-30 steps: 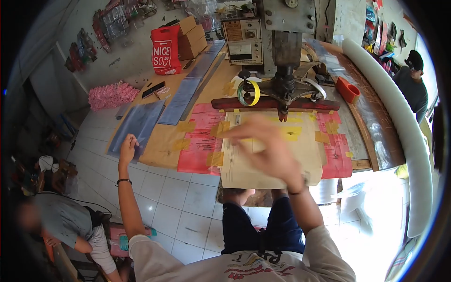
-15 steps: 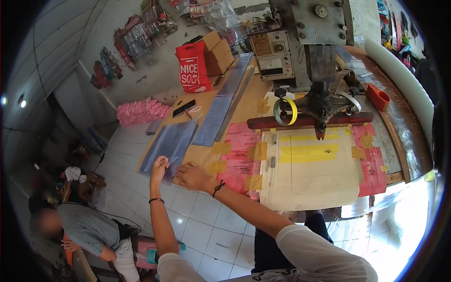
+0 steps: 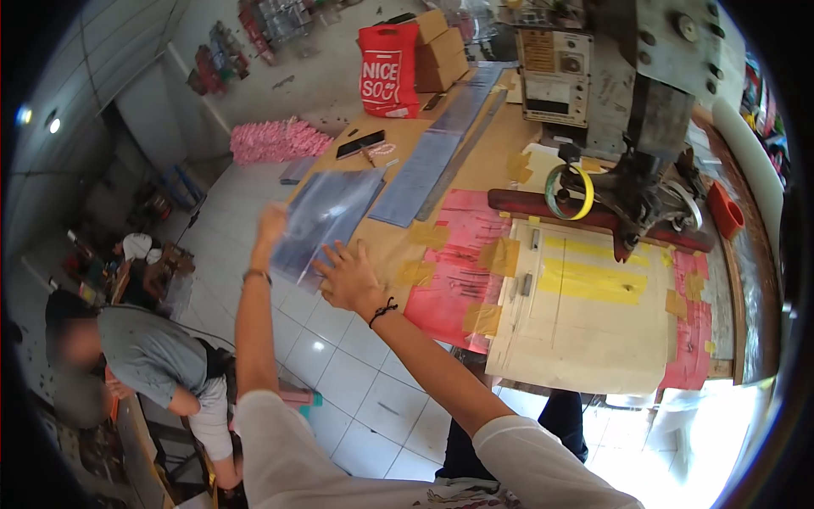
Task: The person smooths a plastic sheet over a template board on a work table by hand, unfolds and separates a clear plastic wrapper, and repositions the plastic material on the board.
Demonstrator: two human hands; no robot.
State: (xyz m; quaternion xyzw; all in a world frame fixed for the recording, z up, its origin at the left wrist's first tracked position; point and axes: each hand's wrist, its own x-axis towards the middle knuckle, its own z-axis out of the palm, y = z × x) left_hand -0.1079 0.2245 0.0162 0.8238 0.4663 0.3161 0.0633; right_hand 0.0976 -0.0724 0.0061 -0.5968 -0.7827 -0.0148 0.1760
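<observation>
My left hand (image 3: 270, 227) is at the left edge of a stack of clear bluish plastic sheets (image 3: 332, 199). Motion blurs its fingers, so I cannot tell whether they grip a sheet. My right hand (image 3: 351, 278) is open, fingers spread, touching the near right corner of the same stack. Bright glare runs across the top sheet. Behind lie a long strip of bluish plastic (image 3: 437, 140) and a narrower strip (image 3: 465, 153) on the brown tabletop (image 3: 398, 250).
To the right stands a press machine (image 3: 653, 110) over a cream board (image 3: 585, 339) taped onto pink sheets (image 3: 454, 293). A yellow tape roll (image 3: 585, 193) hangs on it. Farther back are a phone (image 3: 360, 144), a red bag (image 3: 388, 72) and cardboard boxes (image 3: 441, 55). Another person (image 3: 157, 348) sits at lower left.
My left hand has moved up and left along the sheets, away from my right hand. My right hand's fingers have spread. The camera view has shifted, with the table now lying farther right.
</observation>
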